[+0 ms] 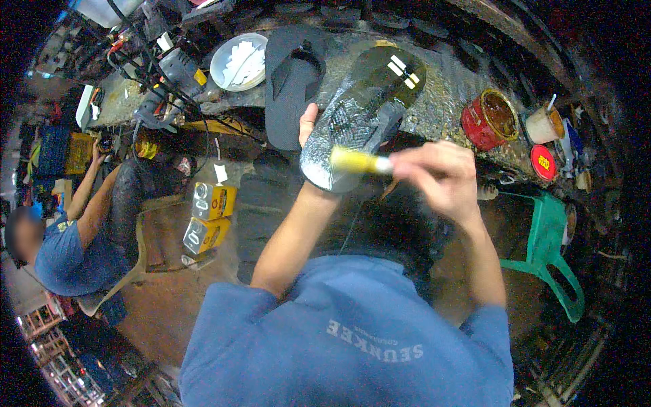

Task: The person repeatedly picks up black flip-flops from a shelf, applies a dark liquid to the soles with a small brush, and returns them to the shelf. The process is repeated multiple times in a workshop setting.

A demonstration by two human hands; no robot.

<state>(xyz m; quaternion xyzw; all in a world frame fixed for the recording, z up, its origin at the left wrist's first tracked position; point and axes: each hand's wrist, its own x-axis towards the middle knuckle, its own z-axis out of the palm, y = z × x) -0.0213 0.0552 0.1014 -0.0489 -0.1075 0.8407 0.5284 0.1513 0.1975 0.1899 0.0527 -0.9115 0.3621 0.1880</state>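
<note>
My left hand [308,124] holds a dark sandal sole [351,114] from beneath, its thumb at the left edge and its other fingers hidden. The sole looks wet and shiny, with a few short pale strips near its far end. A brush [358,160] with yellow bristles or a yellow handle, blurred by motion, is gripped in my right hand [440,175] and lies over the near end of the sole. Left of the sole, a dark flip-flop [295,91] with a strap rests on the workbench.
A bowl of white strips [239,63] stands at the back left. On the right are a red can [488,119] of brown stuff, a cup [545,124] and a red lid [543,162]. Yellow tins [214,201], a green chair [546,244] and a seated person [76,244] are lower down.
</note>
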